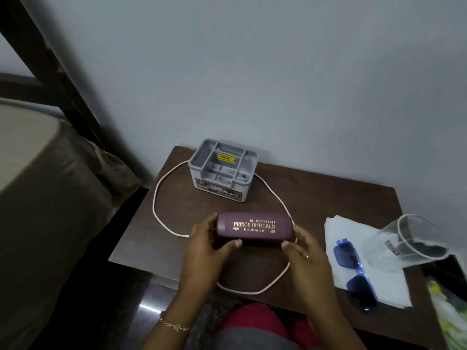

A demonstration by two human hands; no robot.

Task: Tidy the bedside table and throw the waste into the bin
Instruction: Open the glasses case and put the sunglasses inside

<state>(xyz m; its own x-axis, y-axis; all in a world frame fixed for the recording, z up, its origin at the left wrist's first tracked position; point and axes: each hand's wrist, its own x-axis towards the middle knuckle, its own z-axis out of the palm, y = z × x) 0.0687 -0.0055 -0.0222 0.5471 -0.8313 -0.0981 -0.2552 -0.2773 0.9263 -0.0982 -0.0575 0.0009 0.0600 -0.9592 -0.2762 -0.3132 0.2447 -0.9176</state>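
Observation:
A maroon spectacle case with gold lettering is held closed over the middle of the dark wooden bedside table. My left hand grips its left end and my right hand grips its right end. A white cable loops across the tabletop around the case. Blue sunglasses lie on white tissue paper at the right. A clear plastic cup lies tipped on its side at the table's right edge.
A grey compartmented organiser box with a yellow sticker stands at the back against the wall. A bed with a dark frame is at the left. A bin with yellowish waste sits beyond the table's right edge.

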